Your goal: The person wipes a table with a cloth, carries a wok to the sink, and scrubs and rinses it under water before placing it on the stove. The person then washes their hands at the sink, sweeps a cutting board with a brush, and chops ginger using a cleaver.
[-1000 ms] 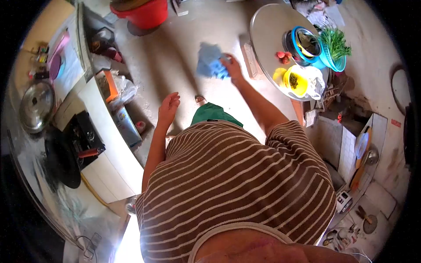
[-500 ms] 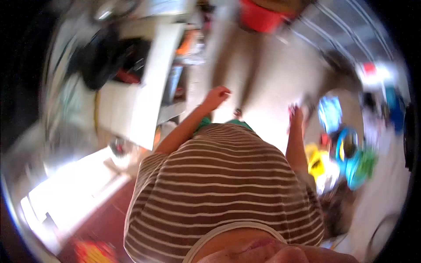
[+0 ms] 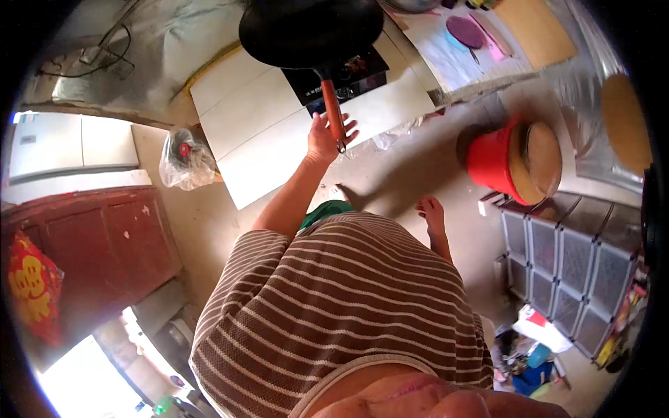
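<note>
Wok of round black metal (image 3: 306, 35) looks heavy, best held by its long reddish-brown handle (image 3: 331, 104); left hand (image 3: 320, 143) open behind it, right hand (image 3: 433, 214) empty.

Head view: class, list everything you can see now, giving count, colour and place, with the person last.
Wok: 1, black, top centre
Handle: 1, red-brown, on wok
Cooker: 1, black, below wok
Counter: 1, white, around cooker
Bucket: 1, red, floor, right
Rack: 1, grey panels, lower right
Mixed items: uncountable, multicoloured, lower right
Round item: 1, purple, upper right
Board: 1, tan, upper right
Bag: 1, clear, left of counter
Door: 1, dark red, left
Decoration: 1, red and yellow, on door
Shirt: 1, brown striped, bottom centre
Left hand: 1, bare, at handle
Right hand: 1, bare, above floor
</note>
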Motion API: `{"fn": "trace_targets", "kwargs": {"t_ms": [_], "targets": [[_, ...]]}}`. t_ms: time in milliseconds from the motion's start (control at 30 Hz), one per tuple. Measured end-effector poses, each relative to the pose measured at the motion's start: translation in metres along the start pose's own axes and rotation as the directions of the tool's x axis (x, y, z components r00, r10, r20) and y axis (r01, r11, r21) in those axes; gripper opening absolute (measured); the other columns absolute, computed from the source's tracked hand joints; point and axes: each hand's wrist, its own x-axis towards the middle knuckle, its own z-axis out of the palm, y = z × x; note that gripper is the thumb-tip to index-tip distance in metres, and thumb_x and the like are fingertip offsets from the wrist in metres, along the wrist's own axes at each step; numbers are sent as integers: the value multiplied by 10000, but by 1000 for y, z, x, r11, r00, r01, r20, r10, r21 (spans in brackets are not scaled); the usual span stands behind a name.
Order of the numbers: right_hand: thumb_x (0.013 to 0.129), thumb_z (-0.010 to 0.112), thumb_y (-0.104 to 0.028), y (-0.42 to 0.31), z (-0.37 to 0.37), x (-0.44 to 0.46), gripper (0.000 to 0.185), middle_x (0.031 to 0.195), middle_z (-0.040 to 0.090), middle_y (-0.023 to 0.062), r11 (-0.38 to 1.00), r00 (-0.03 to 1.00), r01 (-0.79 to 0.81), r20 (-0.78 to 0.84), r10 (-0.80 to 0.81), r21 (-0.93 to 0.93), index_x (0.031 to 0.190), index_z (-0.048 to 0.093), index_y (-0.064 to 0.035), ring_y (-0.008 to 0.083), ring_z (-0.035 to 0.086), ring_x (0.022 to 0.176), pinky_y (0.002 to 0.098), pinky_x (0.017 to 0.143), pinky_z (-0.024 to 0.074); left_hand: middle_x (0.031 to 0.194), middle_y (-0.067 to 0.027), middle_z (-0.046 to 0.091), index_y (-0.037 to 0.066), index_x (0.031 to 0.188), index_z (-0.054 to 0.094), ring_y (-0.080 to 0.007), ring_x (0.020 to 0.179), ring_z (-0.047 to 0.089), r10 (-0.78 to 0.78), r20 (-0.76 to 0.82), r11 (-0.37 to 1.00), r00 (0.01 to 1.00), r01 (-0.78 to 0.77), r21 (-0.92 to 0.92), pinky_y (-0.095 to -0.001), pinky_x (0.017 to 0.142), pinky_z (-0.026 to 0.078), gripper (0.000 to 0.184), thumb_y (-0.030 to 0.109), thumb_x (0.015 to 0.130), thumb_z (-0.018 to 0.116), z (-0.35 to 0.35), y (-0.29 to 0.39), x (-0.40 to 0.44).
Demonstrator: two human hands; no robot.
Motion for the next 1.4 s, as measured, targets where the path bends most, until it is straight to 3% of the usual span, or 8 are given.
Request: {"fn": "trace_targets", "kwargs": {"t_ms": [133,267,533,800,867,967,1133,1400], "targets": [[901,563,-174,-83,25,73,171,829,633,34,968,971,235,71,-229,-92,1024,617,-68,125,613,772,226,647,459,972,-119,570,62,1230,400,-256,757,606,-123,216,980,969,85,179,-391,707,518,536,489,916,480,20,38,10],[918,538,-139,-190,71,129,179,835,625,32,904,896,427,136,-424,4,1042,611,-32,123,610,742,233,630,461,751,-70,561,16,1085,473,-182,539,564,-65,-9,962,998,65,266,-288,492,461,313,289,940,520,20,58,-7],[931,546,-128,-430,203,257,212,951,638,29,701,586,707,482,-651,87,1115,588,-33,99,596,872,218,746,454,873,-93,562,-19,1135,458,-172,638,588,23,-142,791,990,69,607,-308,570,496,334,201,905,559,34,104,-26],[905,569,-301,-549,354,475,495,1368,448,143,272,527,829,519,-673,-488,1347,433,-124,348,449,1234,459,982,411,886,-103,609,28,1238,444,-159,675,624,216,-384,618,898,179,766,-281,569,522,444,81,819,579,63,107,7],[918,550,-325,-558,378,502,563,1429,375,137,347,613,785,559,-559,-513,1411,342,-150,354,398,1276,476,1010,380,781,-93,611,25,1233,453,-132,646,612,254,-437,590,863,220,777,-272,552,515,467,125,804,609,63,104,16],[868,614,-201,-556,401,521,373,1049,634,55,678,633,705,614,-471,-208,1192,573,-20,153,564,977,290,868,416,725,-123,609,23,1128,487,-219,611,621,316,-484,530,816,271,803,-339,546,506,399,168,783,624,65,99,22],[858,622,-183,-588,393,479,301,919,638,31,771,656,623,625,-423,-133,1127,621,-47,121,566,838,252,757,419,702,-179,600,90,900,476,-411,696,575,586,-361,68,725,400,914,-495,604,452,242,249,767,602,32,97,15],[885,605,-158,-574,428,292,361,961,639,40,760,470,648,813,-344,-54,1211,559,-11,88,561,800,223,726,444,689,-154,611,93,875,601,-367,684,592,644,-567,238,513,570,786,-447,607,458,218,272,752,614,0,97,-110]]}}
